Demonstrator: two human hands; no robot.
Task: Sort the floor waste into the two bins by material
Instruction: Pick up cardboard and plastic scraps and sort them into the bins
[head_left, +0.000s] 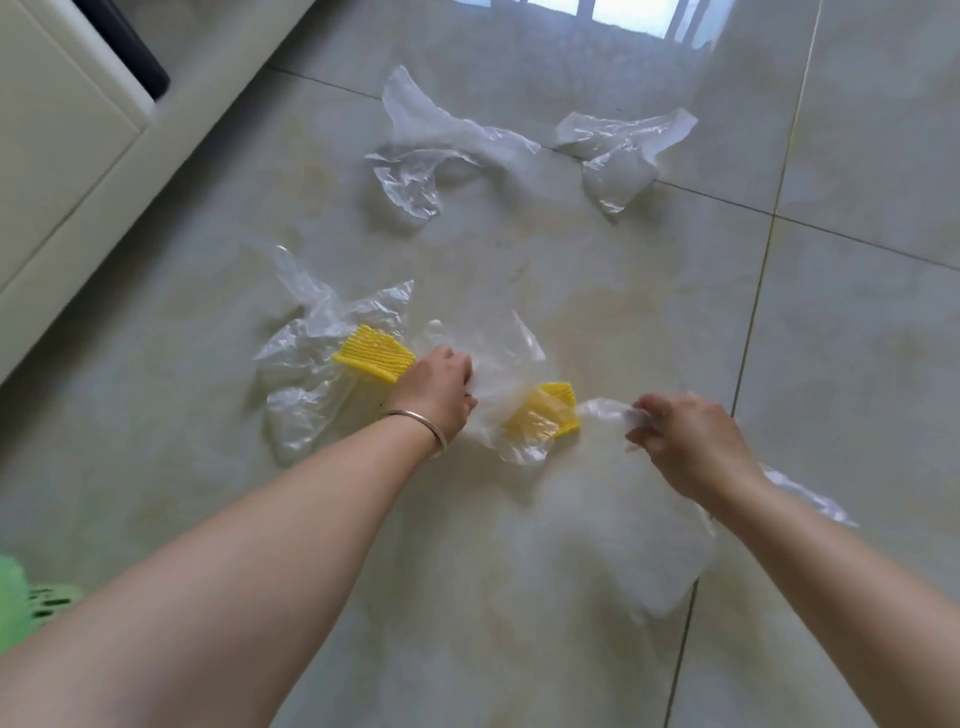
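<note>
Clear plastic bags and yellow ribbed pieces lie on a pale tiled floor. My left hand is closed on a clear bag in the middle. A yellow ribbed piece shows through the lower part of that bag. My right hand grips another clear plastic bag that trails beneath my forearm. A second yellow ribbed piece rests on a crumpled clear bag just left of my left hand.
Two more crumpled clear bags lie farther away, one at centre and one to the right. A green slotted bin peeks in at the lower left edge. A white cabinet runs along the left.
</note>
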